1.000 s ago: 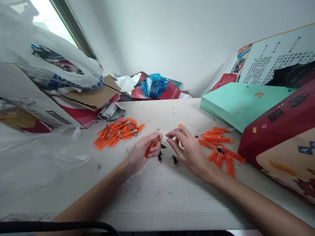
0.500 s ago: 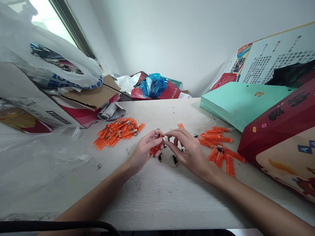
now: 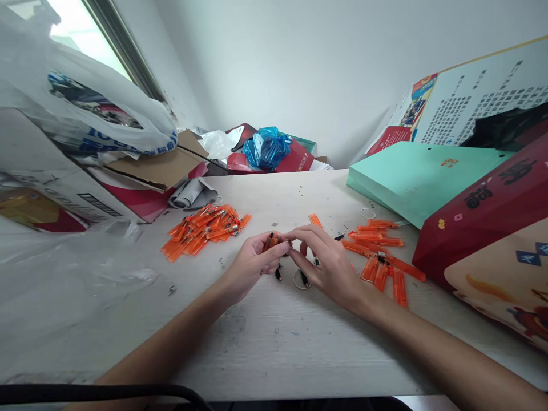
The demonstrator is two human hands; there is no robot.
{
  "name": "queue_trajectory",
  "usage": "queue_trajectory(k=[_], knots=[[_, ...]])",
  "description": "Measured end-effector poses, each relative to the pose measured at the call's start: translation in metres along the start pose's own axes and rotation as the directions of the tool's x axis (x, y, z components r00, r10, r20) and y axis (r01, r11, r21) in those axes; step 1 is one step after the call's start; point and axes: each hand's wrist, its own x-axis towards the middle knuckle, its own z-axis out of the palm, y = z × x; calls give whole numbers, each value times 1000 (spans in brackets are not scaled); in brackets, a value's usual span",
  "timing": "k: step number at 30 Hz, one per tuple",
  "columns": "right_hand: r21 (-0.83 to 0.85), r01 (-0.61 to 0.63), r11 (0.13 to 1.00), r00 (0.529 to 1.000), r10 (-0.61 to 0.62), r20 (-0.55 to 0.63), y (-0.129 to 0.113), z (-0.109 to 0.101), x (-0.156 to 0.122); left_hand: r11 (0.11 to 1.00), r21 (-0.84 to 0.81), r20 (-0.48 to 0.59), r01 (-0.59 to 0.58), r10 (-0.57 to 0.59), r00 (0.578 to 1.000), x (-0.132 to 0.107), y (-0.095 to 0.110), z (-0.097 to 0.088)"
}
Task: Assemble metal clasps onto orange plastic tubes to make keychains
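Near the middle of the table, my left hand (image 3: 252,261) is closed around a translucent orange lighter (image 3: 271,242) with a black part at its top. My right hand (image 3: 327,257) meets it from the right, thumb and forefinger pinched at the lighter's end. Whatever sits between those right fingertips is mostly hidden. Under and beside the hands lie small black parts (image 3: 278,274) and a thin pale ring (image 3: 302,279). To the left is a heap of orange lighters (image 3: 205,228), some with metal tops. More orange lighter bodies (image 3: 381,257) are spread out on the right.
A single orange piece (image 3: 315,220) lies beyond my right hand. Boxes and a white plastic bag (image 3: 124,114) crowd the left side. A mint-green box (image 3: 419,174) and a red printed bag (image 3: 483,228) stand right. A blue plastic bag (image 3: 266,149) sits at the back.
The left hand has turned the lighter, and my right fingertips have come in against it. The small metal piece seen between the right fingers is now mostly covered.
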Motion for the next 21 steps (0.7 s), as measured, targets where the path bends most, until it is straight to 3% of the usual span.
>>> queue_trajectory(k=[5,7,8,11,14,19,21], knots=[[-187,16,982,997,-2,79,8,-18,11,999,-30,-100,10,-13,995,3,2,0],[-316,-45,948,977,107,184,18,-38,19,999,-51,-156,6,-14,988,5,4,0],[-361,-118,925,965,193,179,25,-49,23,998,-62,-176,0,-11,984,5,4,0],[-488,-297,821,881,433,193,47,-82,29,997,-72,-204,-18,3,979,7,5,0],[-602,-380,702,781,592,199,63,-102,28,998,-57,-195,-14,2,981,6,3,1],[-702,-444,557,606,764,223,60,-104,29,1000,14,-174,-10,12,985,5,0,1],[-715,-452,533,562,793,235,56,-100,30,997,75,-172,-28,41,984,4,-1,1]])
